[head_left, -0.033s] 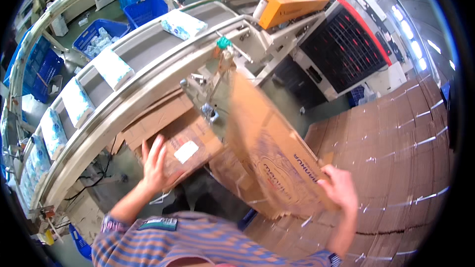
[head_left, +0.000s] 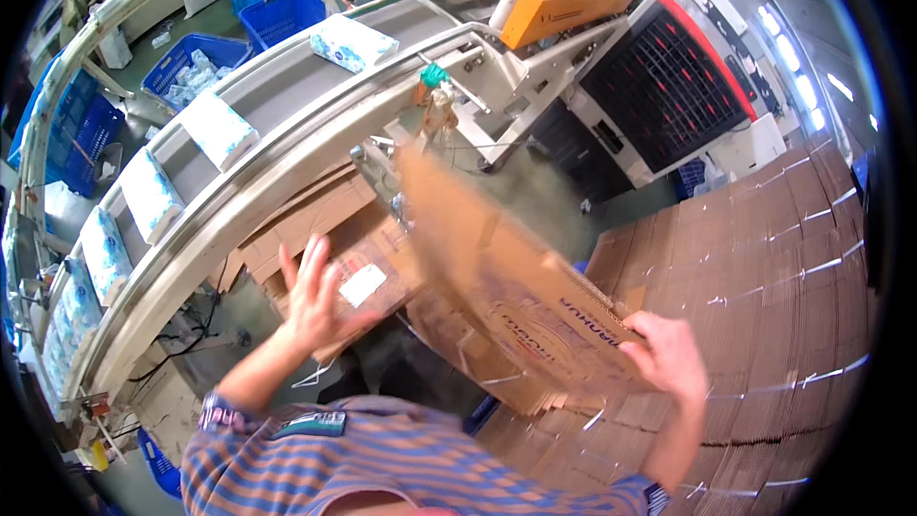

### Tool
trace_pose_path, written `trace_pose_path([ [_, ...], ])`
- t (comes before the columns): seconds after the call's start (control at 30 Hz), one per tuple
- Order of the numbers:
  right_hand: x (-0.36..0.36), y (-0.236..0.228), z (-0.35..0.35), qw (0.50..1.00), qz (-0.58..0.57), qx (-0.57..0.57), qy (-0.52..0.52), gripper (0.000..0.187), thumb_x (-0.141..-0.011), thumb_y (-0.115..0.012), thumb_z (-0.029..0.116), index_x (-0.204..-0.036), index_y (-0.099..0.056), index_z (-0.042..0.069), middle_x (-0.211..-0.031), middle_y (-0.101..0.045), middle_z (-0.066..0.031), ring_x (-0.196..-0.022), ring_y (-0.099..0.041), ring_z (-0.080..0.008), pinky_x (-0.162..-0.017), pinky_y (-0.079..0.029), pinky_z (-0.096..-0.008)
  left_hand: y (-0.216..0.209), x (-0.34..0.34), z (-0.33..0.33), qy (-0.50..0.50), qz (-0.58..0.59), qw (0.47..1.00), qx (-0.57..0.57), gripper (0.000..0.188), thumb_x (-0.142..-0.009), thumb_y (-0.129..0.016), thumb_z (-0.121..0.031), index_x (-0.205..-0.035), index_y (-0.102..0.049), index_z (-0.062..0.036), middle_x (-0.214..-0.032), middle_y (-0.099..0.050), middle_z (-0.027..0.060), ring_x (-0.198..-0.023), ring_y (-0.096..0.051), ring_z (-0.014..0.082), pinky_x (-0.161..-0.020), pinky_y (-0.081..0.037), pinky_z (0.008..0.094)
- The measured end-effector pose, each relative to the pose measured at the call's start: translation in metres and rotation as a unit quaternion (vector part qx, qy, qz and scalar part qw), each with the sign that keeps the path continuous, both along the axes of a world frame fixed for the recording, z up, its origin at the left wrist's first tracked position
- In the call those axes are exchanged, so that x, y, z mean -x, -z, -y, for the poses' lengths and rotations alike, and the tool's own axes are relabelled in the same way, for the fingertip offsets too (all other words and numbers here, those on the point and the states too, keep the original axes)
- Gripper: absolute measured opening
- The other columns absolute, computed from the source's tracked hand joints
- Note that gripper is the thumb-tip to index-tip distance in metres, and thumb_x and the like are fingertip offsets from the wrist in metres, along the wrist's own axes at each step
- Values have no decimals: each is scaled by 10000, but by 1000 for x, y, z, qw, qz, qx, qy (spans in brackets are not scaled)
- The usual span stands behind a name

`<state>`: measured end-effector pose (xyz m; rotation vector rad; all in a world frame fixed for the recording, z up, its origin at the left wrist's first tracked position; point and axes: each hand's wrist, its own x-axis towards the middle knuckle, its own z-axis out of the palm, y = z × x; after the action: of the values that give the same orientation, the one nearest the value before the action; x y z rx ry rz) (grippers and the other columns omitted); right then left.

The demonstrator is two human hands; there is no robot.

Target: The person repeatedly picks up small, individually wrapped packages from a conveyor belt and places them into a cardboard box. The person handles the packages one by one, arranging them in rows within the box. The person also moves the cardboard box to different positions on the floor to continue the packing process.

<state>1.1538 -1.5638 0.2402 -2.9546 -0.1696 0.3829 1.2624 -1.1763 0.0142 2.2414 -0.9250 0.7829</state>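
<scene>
My right hand (head_left: 669, 355) grips the near right edge of a brown cardboard carton (head_left: 521, 277), which looks flat or only partly unfolded and slants up and away to the left. Its far end is blurred. My left hand (head_left: 320, 298) is raised with fingers spread, holding nothing. Just beyond that hand stands an open cardboard box (head_left: 384, 253) bearing a white label (head_left: 363, 285). The hand overlaps the box in view; whether they touch I cannot tell. Part of the box lies hidden behind the carton.
A curved conveyor (head_left: 277, 86) carries several white-and-blue soft packs (head_left: 220, 129) on the far left. Bundled flat cartons (head_left: 755, 296) are stacked at the right. Blue crates (head_left: 282, 19) stand behind the conveyor; orange-covered machinery (head_left: 564, 10) is at the far side.
The carton's far end has swung to the left, covering more of the labelled box. My left hand has moved slightly right, and my right hand a little to the right.
</scene>
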Motion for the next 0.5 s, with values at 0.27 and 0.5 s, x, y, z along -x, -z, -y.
trace_pose_path([
  [0.27, -157, 28, -20, 912, 207, -164, -313, 281, -688, -672, 111, -957, -589, 108, -808, -587, -32, -675, -599, -228, -560, -472, -323, -156, -57, -9, -151, 12, 980, -131, 537, -453, -787, -489, -729, -548, -95, -650, -510, 21, -649, -490, 232, -644, -360, 342],
  [0.5, -278, 171, -92, 834, 331, -289, -332, 178, -785, -621, 278, -877, -621, 125, -865, -598, -41, -793, -578, -236, -744, -425, -384, -62, -36, -28, -407, 17, 892, -195, 451, -579, -751, -382, -871, -537, -113, -840, -528, 60, -837, -501, 255, -776, -352, 396],
])
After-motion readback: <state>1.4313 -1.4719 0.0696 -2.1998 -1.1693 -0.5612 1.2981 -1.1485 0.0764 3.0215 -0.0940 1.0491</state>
